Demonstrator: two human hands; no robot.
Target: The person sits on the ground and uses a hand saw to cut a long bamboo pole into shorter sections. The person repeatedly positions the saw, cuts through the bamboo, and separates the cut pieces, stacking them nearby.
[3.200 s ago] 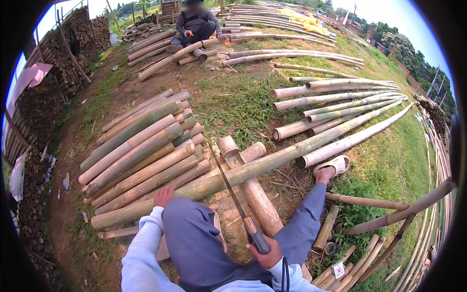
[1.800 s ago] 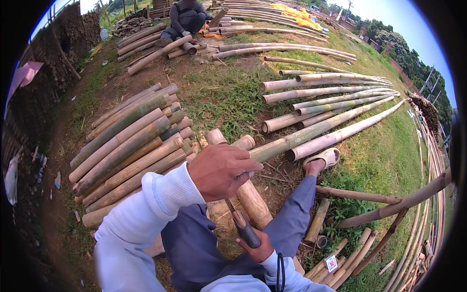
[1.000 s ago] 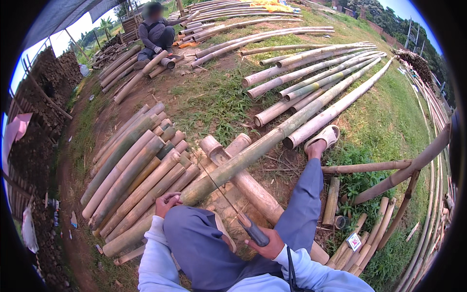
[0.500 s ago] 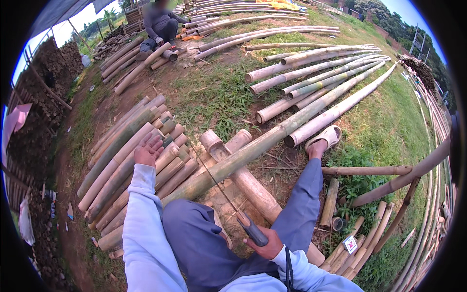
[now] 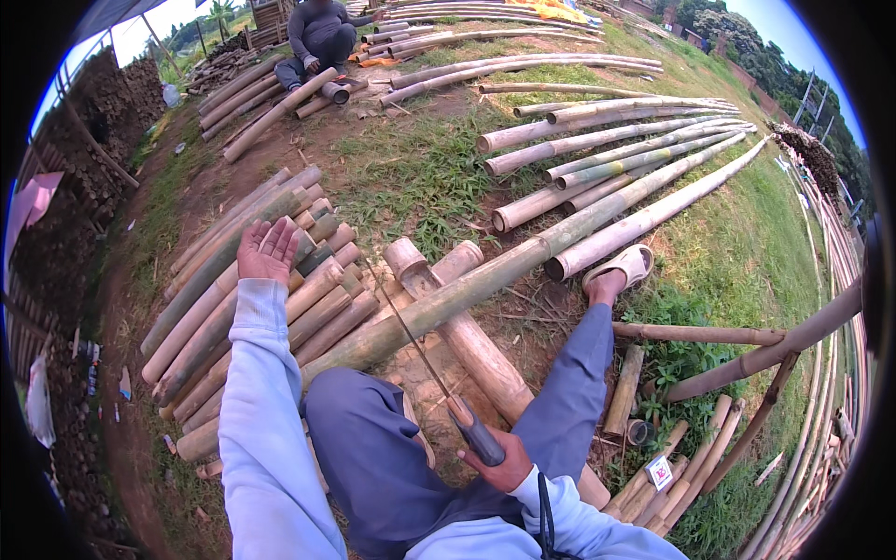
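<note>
The left grip (image 5: 269,250) is apart and holds nothing: its palm is turned up with the fingers stretched out, seen over the stack (image 5: 303,313) of cut bamboo, though whether it touches a piece cannot be told. A second ago those fingers were at the near end of the pole (image 5: 523,254), beside the left knee (image 5: 350,401); half a second ago they were over the stack, and now they lie slightly farther left and higher. The right grip (image 5: 506,462) stays clamped on the handle of the saw (image 5: 474,431), in front of the lap, much as in every earlier frame. The blade slants away and crosses the pole in view; whether it touches cannot be told. The pole lies across the log (image 5: 485,364), its far length running up to the right among other poles. Its near end now reaches farther left than a second ago, to the knee and sleeve (image 5: 266,373). The sandalled right foot (image 5: 609,285) remains beside the pole, and a co-worker (image 5: 317,42) sits beyond the stack.
</note>
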